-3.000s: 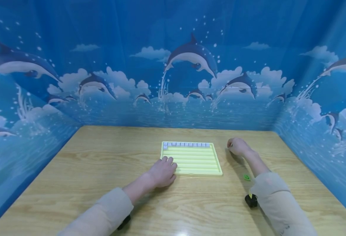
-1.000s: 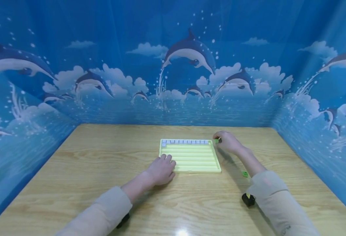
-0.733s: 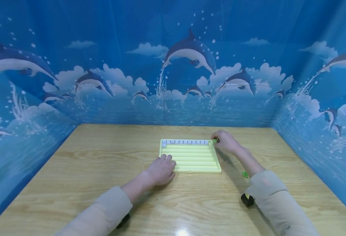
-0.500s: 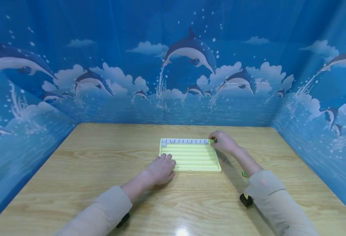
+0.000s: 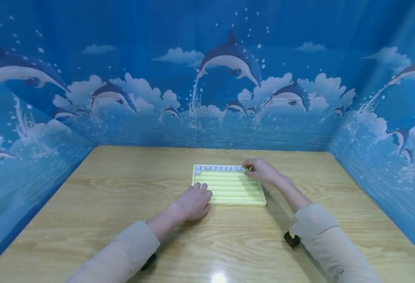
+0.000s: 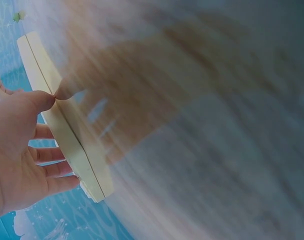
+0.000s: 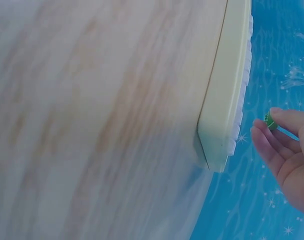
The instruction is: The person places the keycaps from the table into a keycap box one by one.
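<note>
A pale green ridged tray lies on the table, with several small whitish blocks lined up along its back row and one below at the left. My left hand holds the tray's front left corner; in the left wrist view the thumb is against the front wall and the fingers reach over the rim. My right hand is over the tray's back right corner, pinching a small green block between thumb and fingertips, at the right end of the row. The hand covers that row end in the head view.
The wooden table reaches back to a blue curtain printed with dolphins, which also closes both sides. Black wrist-worn devices show under both sleeves, one at the right. A green spot appears at the left wrist view's top.
My right hand has picked up a green block and moved left from the table over the tray's back right corner. The second green block is now hidden by the right arm. The left hand stays.
</note>
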The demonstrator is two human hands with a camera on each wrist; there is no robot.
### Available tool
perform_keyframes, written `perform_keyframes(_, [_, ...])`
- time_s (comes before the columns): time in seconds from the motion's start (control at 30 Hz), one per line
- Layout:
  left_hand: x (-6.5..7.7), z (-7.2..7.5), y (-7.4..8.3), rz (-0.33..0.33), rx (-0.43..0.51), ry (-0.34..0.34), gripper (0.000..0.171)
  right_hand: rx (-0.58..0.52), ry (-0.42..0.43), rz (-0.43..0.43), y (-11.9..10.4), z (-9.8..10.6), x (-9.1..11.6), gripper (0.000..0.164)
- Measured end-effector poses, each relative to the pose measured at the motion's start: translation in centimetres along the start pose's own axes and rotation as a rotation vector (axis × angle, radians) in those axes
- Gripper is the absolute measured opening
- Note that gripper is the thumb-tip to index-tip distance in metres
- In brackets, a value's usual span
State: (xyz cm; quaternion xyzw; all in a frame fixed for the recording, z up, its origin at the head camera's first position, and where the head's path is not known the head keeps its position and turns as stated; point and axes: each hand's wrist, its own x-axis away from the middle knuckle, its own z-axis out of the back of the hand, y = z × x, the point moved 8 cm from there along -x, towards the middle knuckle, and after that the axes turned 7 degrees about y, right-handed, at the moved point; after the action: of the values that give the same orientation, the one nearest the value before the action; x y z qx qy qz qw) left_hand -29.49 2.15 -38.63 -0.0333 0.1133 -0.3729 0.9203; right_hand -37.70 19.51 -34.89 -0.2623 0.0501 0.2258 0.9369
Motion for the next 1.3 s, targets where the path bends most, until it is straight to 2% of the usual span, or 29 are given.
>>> perform_keyframes(0.17, [-0.1, -0.1, 0.0, 0.001, 0.002, -0.008, 0.029, -0.003, 0.005, 0.038, -0.7, -0.3, 0.0, 0.029])
perform_keyframes(0.43, [-0.1, 0.1, 0.0, 0.006, 0.010, -0.008, 0.028, 0.015, 0.025, 0.072, -1.4, -0.4, -0.5, 0.015])
perform_keyframes(0.53, [0.0, 0.3, 0.1, -0.002, 0.018, 0.014, 0.027, 0.007, 0.023, 0.077, -1.7, -0.6, -0.7, 0.015])
perform_keyframes(0.57, [0.0, -0.1, 0.0, -0.014, 0.016, 0.042, 0.028, 0.000, 0.022, 0.076, -1.8, -0.6, -0.7, 0.015])
perform_keyframes(0.73, [0.1, 0.1, 0.1, -0.020, 0.017, 0.063, 0.028, -0.033, 0.022, 0.084, -2.1, -1.0, -0.8, 0.019])
perform_keyframes(1.07, [0.0, 0.1, 0.0, -0.004, -0.005, 0.017, 0.028, -0.029, 0.018, 0.084, -2.8, -1.6, -1.3, 0.028])
perform_keyframes(1.3, [0.0, 0.2, 0.0, 0.006, 0.002, 0.002, 0.029, -0.016, 0.014, 0.169, -4.0, -2.1, -1.6, 0.026])
